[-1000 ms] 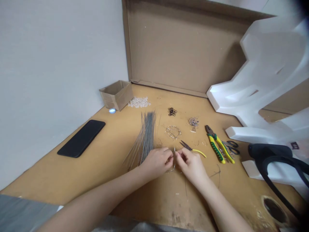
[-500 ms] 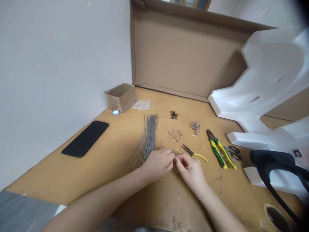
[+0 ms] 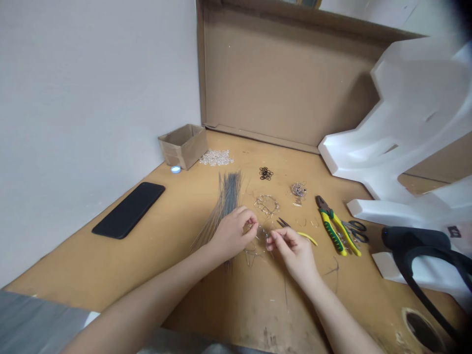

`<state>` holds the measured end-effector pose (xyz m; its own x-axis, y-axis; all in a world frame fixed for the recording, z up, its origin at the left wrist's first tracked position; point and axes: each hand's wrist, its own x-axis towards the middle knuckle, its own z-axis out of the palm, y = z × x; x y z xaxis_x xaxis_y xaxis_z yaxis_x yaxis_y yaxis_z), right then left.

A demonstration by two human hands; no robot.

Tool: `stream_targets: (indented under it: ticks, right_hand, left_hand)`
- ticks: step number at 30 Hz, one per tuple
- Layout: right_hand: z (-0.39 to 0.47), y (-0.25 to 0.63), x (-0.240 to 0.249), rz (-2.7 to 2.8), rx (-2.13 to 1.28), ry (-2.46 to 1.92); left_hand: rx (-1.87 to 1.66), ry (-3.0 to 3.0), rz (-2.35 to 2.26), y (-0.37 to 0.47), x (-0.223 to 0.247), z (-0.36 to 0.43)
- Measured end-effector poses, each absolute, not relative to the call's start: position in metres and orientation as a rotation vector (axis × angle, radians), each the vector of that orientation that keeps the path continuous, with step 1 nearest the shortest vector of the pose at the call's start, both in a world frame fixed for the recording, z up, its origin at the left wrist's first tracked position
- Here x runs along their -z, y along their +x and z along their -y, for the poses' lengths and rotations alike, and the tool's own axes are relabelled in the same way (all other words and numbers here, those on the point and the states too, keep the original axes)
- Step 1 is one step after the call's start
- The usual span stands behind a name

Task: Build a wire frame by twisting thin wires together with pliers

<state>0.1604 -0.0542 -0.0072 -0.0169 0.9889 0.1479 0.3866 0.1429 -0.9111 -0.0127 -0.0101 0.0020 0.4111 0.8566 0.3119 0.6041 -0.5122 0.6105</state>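
Observation:
My left hand (image 3: 236,231) is closed in a pinch beside the bundle of grey wires (image 3: 230,194); what it grips is too small to make out. My right hand (image 3: 291,248) pinches a thin piece of bent wire (image 3: 264,235) that hangs between the two hands. Just beyond my right hand lie the small pliers (image 3: 304,237) with yellow handles, partly covered by it. A loose ring of wire pieces (image 3: 267,205) rests behind the hands. More bent wire (image 3: 251,256) shows below my left hand.
A black phone (image 3: 129,210) and small cardboard box (image 3: 183,147) are on the left. Clear rings (image 3: 217,158) and black rings (image 3: 265,173) lie behind. Green-yellow pliers (image 3: 332,226), scissors (image 3: 357,230), a wire cluster (image 3: 298,190) and white foam (image 3: 368,147) are at right.
My hands have moved apart, the left one leftward and slightly up. Bent wire now shows between and below them. My right hand now covers part of the small pliers.

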Motion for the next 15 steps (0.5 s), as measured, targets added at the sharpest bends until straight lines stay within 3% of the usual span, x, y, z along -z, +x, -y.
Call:
stream_targets:
  ticks: [15]
  right_hand:
    - [0.059,0.157,0.011,1.653,-0.701,-1.412]
  left_hand:
    - [-0.703,2.552,-1.08,-0.003,0.007,0.019]
